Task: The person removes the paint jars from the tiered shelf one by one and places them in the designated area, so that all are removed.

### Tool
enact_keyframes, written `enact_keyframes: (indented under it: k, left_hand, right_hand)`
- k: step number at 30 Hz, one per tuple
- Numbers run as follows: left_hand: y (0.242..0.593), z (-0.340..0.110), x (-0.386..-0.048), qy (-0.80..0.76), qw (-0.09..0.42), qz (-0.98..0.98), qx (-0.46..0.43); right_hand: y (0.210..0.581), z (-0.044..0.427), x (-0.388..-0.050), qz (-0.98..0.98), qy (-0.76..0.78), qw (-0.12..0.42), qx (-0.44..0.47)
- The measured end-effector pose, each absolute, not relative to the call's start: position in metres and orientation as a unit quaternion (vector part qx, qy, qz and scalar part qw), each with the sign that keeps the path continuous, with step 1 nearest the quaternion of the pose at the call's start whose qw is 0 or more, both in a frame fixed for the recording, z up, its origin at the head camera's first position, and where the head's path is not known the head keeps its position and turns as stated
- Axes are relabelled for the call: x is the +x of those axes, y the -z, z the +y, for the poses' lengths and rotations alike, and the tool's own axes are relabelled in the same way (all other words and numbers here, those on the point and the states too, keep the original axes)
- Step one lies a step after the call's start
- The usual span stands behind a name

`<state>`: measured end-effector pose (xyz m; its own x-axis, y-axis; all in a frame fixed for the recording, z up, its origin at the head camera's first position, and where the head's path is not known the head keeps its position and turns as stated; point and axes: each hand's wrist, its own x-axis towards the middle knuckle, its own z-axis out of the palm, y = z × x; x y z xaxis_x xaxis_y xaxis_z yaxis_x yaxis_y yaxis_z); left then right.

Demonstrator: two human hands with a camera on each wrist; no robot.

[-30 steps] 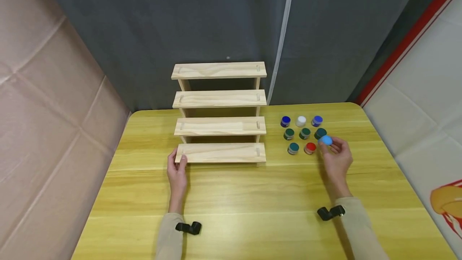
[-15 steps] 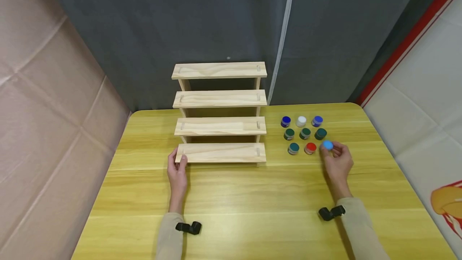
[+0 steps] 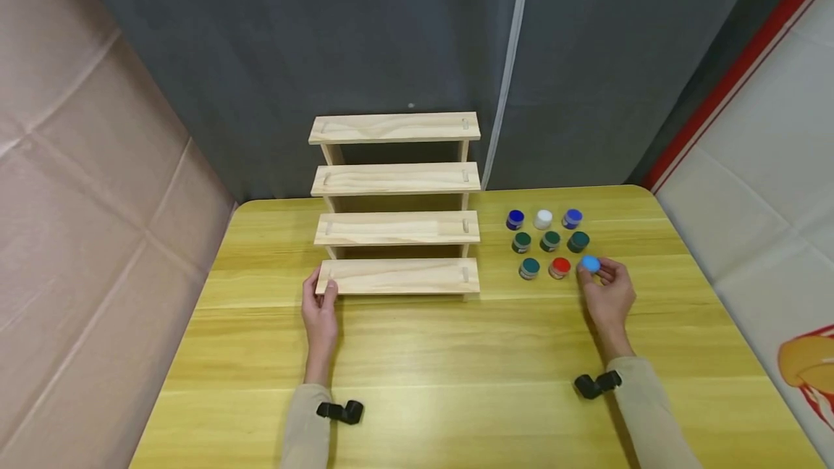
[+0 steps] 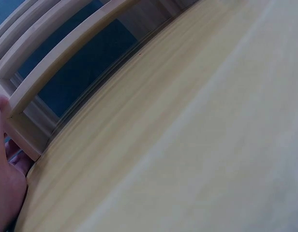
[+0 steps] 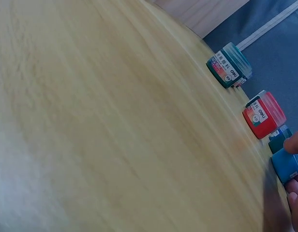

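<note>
A stepped wooden rack (image 3: 397,277) with several plank tiers stands left of the table's middle. My left hand (image 3: 320,317) grips the left end of its lowest tier, thumb on top; in the left wrist view the fingers go behind the side panel (image 4: 28,133). On the right, my right hand (image 3: 609,295) pinches a light blue paint jar (image 3: 590,264) between thumb and fingers. Seen from the right wrist, that blue jar (image 5: 286,165) is upright at the table surface, beside a red paint jar (image 5: 264,115). The far-side fingers are partly hidden.
Several more paint jars stand in rows on the table (image 3: 417,368): a white one (image 3: 544,219), dark blue (image 3: 515,219), violet-blue (image 3: 573,218), and green ones such as this jar (image 3: 550,241). A grey curtain (image 3: 391,35) hangs behind the table.
My right hand has brought the light blue jar down toward the near side, from over the dark green jar to a spot right of the red one. The left hand stays on the rack.
</note>
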<state>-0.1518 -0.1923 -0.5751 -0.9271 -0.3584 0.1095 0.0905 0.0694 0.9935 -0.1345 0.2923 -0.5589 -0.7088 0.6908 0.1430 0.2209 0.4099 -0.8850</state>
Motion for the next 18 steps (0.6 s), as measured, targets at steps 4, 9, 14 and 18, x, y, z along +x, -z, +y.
enact_keyframes:
  k: [4,9,14,18]
  left_hand:
    - [0.574,-0.192,-0.153,0.675,0.163,-0.712,0.099]
    - [0.571,-0.193,-0.154,0.679,0.148,-0.713,0.096]
    - [0.564,-0.195,-0.146,0.652,0.113,-0.744,0.099]
    - [0.550,-0.197,-0.133,0.583,0.102,-0.802,0.072]
  right_hand:
    - [0.559,0.293,-0.135,-0.803,-0.459,0.246,-0.288]
    - [0.562,0.293,-0.132,-0.805,-0.462,0.237,-0.289]
    - [0.564,0.293,-0.127,-0.794,-0.484,0.229,-0.287]
    - [0.560,0.289,-0.123,-0.774,-0.506,0.254,-0.283]
